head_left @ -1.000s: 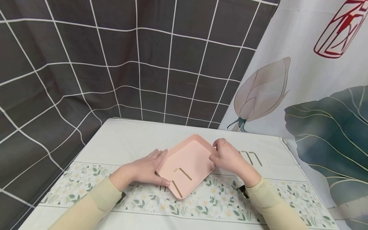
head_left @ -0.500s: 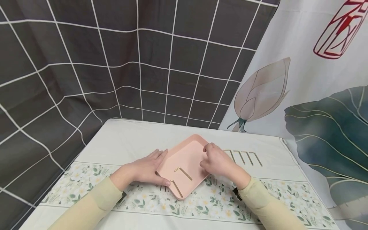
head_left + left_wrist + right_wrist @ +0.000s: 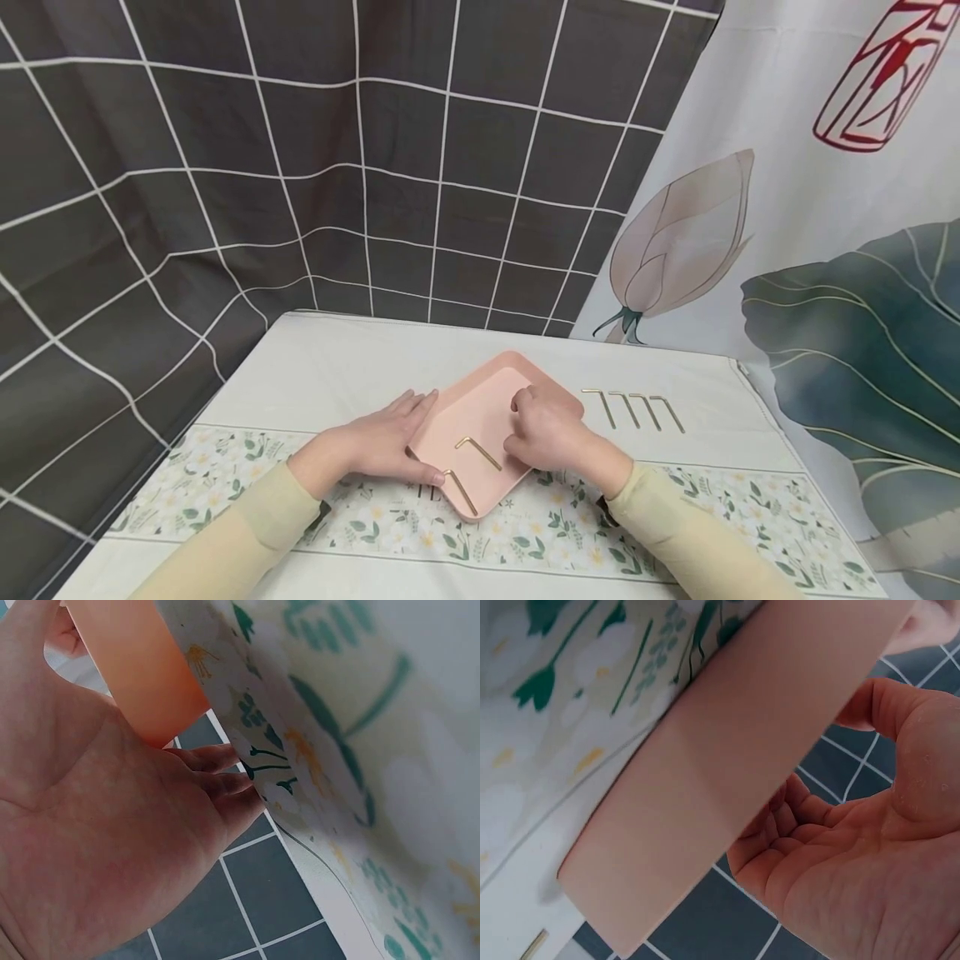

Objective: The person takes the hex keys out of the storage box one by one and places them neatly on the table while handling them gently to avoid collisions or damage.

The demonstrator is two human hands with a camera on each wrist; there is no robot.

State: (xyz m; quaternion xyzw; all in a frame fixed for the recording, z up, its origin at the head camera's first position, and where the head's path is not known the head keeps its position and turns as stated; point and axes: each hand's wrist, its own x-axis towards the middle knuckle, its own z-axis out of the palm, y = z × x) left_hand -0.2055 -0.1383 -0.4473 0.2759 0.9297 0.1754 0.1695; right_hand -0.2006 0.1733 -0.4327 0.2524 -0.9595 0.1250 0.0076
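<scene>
A shallow pink tray [image 3: 480,417] sits turned at an angle on the table. My left hand [image 3: 378,442] rests against its left corner, fingers stretched along one wall and thumb along the other. Two brass-coloured hex keys lie in the tray: one hex key [image 3: 483,454] mid-floor, another hex key [image 3: 460,493] along the near corner by my left thumb. My right hand [image 3: 551,433] hovers over the tray's right half, close to the middle key. In the right wrist view, its fingers [image 3: 769,832] are bent with the thumb apart; nothing shows between them.
Several brass hex keys [image 3: 633,410] lie in a row right of the tray. Thin dark bars [image 3: 425,491] show just below my left thumb. The tablecloth [image 3: 360,517] has a floral band; a dark checked curtain [image 3: 405,208] hangs behind the table.
My right hand has moved left from the tray's right rim to over its floor, uncovering the leftmost key of the row. The left hand and tray stay put.
</scene>
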